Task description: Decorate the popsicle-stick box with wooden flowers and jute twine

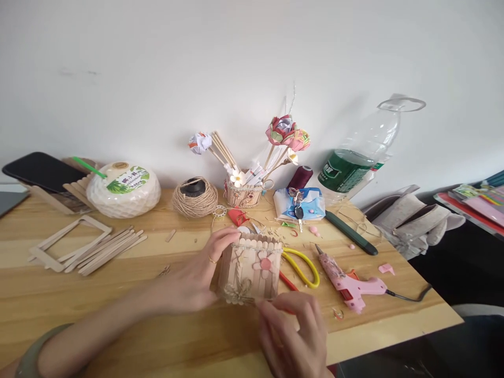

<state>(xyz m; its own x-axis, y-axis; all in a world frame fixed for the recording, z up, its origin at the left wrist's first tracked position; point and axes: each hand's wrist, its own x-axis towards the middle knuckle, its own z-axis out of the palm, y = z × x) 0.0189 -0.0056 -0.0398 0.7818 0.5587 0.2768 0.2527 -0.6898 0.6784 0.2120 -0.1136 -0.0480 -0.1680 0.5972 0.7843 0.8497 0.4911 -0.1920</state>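
Observation:
A small box of wooden craft sticks (252,268), decorated with a twine bow, a pink-centred flower and a twine strip near its scalloped top, is tilted above the table. My left hand (202,270) grips its left side, fingers at the top corner. Close against the box's lower right edge is my right hand (295,328), slightly blurred, with thumb and fingers pinched together; what lies between them is hidden. Behind the box, scissors with a yellow handle (305,266) and a red one stick out to the right. A pink glue gun (354,289) lies right of them.
Loose craft sticks (112,252) and a stick frame (71,244) lie at left. Along the wall stand a white round container (124,189), a twine ball (195,202), a stick pot with paper flowers (244,195) and a plastic bottle (354,157). A dark green pen-like tool (350,233) lies at right.

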